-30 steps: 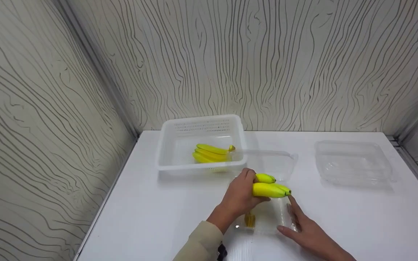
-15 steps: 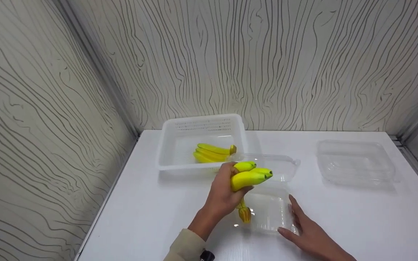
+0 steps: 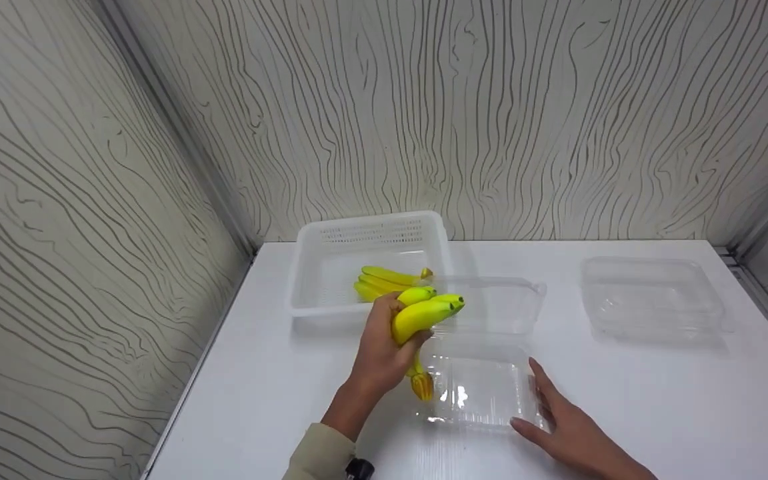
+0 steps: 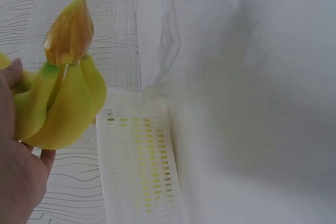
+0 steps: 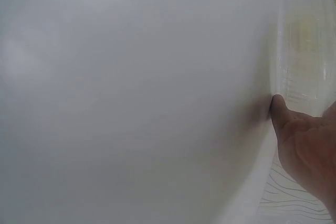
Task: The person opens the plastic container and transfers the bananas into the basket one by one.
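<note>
My left hand (image 3: 381, 350) grips a bunch of bananas (image 3: 427, 313) around its middle, above the left end of the clear plastic box (image 3: 491, 363). The tips point away to the right, and the brown stem end (image 4: 71, 32) hangs below the hand. Part of the bunch is covered by my fingers. My right hand (image 3: 561, 420) rests against the box's right end, thumb at the near corner and a straight index finger along the side; its other fingers are mostly hidden. The box lies with its lid (image 3: 491, 307) folded back, and nothing shows inside.
A white perforated basket (image 3: 304, 267) stands at the back left with another bunch of bananas (image 3: 384, 280) in it. The lid reaches its right corner. A second clear plastic box (image 3: 651, 300) is at the back right. Patterned walls border the white table (image 3: 244, 373).
My left hand has moved left and away from over the box, carrying the bananas, whose tips now point more upward. My right hand and the box have stayed nearly still.
</note>
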Motion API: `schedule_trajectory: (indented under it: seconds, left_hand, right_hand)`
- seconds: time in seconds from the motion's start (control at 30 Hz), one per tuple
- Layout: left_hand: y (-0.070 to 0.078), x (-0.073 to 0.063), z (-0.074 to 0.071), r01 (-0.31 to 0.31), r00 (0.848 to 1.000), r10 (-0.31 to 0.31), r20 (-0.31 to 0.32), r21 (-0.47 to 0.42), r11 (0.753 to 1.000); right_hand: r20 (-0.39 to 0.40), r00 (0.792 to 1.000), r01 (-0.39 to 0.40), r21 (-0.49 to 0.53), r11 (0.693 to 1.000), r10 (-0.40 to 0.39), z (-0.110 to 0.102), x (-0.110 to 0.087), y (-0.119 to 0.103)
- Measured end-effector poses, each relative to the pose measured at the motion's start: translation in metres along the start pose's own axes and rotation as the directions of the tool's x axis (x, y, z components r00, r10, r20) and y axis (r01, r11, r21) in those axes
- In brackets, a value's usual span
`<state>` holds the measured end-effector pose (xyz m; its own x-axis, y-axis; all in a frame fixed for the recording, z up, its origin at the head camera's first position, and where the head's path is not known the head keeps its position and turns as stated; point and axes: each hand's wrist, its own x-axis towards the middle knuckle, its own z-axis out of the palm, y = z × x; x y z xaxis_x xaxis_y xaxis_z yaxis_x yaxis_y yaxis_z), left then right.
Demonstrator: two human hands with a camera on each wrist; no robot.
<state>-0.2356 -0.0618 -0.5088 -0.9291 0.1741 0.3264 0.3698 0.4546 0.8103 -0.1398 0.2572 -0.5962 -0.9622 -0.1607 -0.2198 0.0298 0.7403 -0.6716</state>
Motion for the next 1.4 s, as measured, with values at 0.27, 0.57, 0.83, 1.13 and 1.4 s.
schedule_trajectory:
  seconds: [0.27, 0.57, 0.83, 1.13, 1.4]
  left_hand:
    - [-0.014, 0.011, -0.015, 0.007, 0.993, -0.013, -0.117, -0.046, 0.999]
    - [-0.038, 0.026, -0.031, 0.186, 0.915, -0.239, -0.324, -0.186, 0.965]
    - [-0.052, 0.049, -0.056, 0.327, 0.83, -0.391, -0.397, -0.222, 0.919]
    - [-0.073, 0.097, -0.085, 0.423, 0.765, -0.512, -0.39, -0.296, 0.857]
    - [-0.097, 0.122, -0.095, 0.532, 0.776, -0.537, -0.33, -0.115, 0.839]
  right_hand:
    - [-0.009, 1.0, 0.014, 0.02, 1.0, -0.013, 0.0, 0.001, 0.0]
    - [-0.02, 0.999, 0.027, 0.017, 0.999, -0.026, -0.002, 0.003, 0.001]
    - [-0.023, 0.999, 0.029, 0.0, 1.0, -0.029, -0.003, 0.001, 0.0]
    - [0.006, 1.0, -0.006, 0.048, 0.999, 0.005, 0.002, 0.001, 0.002]
    - [-0.006, 1.0, -0.01, 0.041, 0.999, 0.01, 0.005, 0.001, 0.001]
